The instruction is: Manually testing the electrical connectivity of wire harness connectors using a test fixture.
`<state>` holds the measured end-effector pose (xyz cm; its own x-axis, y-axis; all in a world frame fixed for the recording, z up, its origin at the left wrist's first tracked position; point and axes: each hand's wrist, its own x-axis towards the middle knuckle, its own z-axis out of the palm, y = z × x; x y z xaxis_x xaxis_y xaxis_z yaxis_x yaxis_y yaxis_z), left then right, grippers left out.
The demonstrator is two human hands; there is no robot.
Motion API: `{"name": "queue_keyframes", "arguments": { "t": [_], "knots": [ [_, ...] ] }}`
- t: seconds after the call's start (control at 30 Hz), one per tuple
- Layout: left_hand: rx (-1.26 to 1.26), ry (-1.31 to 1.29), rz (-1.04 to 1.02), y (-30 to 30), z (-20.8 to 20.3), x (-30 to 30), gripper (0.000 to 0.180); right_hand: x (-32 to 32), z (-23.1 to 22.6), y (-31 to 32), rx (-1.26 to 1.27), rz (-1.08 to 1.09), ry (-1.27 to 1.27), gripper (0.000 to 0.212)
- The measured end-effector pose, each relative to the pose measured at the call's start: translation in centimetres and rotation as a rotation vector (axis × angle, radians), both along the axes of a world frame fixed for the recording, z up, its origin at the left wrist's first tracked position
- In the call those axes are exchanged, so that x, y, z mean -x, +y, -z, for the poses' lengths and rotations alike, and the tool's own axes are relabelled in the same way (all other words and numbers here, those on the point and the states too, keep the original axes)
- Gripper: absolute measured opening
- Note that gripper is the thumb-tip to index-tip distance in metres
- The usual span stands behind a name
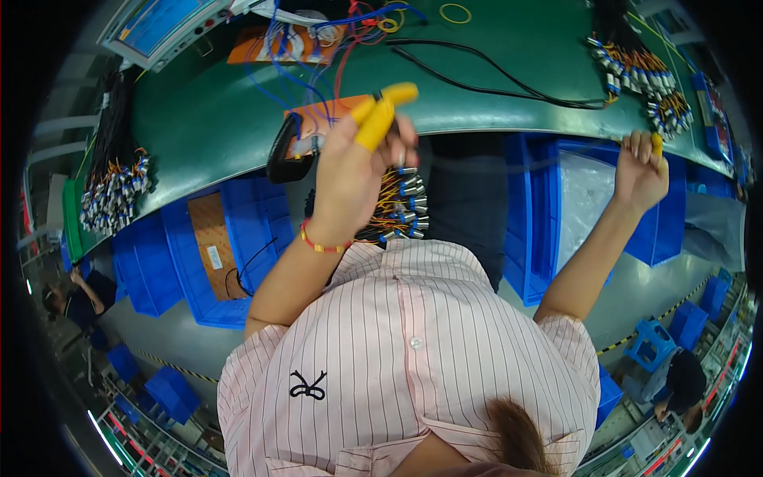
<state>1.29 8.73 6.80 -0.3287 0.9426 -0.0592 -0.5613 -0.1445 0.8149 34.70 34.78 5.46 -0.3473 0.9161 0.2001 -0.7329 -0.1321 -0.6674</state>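
My left hand (354,171) is raised at the table's front edge, yellow covers on some fingers. Its fingers are curled and smeared by motion; a small dark bit shows between them, too blurred to name. Far to the right, my right hand (642,176) is closed over the table's edge, a yellow cover on one finger. A faint blurred streak, perhaps a cable, runs toward it from the left. Below my left hand, a bundle of cable connectors (407,208) with silver ends and orange wires rests by my lap. A black cable loop (493,79) lies on the table.
The green table (477,111) carries connector bundles (636,71) at right and more connectors (119,191) at left. Blue wires and orange sheets (254,46) lie near a screen device (163,32). A black object (288,155) overhangs the edge. Blue bins (179,274) stand below.
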Motion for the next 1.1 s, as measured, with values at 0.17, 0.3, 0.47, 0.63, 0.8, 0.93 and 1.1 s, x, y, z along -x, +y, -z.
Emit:
{"name": "queue_keyframes", "arguments": {
  "t": [0.17, 0.3, 0.47, 0.63, 0.8, 0.93, 1.1],
  "knots": [
    [0.003, -0.066, -0.13, 4.1, 0.6, 0.8, 0.036, 0.0, 1.6, 6.8, 0.086, 0.04, 0.014, 0.034],
    [0.086, 0.158, 0.061, 0.4, 0.1, 0.8, 0.042, 0.3, 3.5, 10.2, 0.167, 0.107, -0.009, 0.038],
    [0.332, 0.401, 0.084, -8.9, 1.8, 2.8, 0.025, 0.5, 4.6, 13.1, 0.247, 0.117, -0.075, 0.022],
    [0.584, 1.036, 0.119, -15.1, 5.8, 3.8, 0.019, 1.6, 4.9, 13.8, 0.049, 0.25, -0.219, 0.032],
    [0.539, 1.4, 0.284, -15.8, 7.4, 2.0, 0.025, 5.3, 3.3, 10.0, -1.01, 0.991, -1.667, 0.03],
    [0.443, 1.41, 0.305, -14.7, 7.9, 2.7, 0.021, 10.9, 1.2, 0.3, -1.25, 0.818, -1.437, 0.026],
    [0.436, 1.139, 0.257, -11.7, 6.2, 2.5, 0.015, 17.6, 1.9, -16.8, -1.119, -0.247, -1.013, 0.035]
  ]
}}
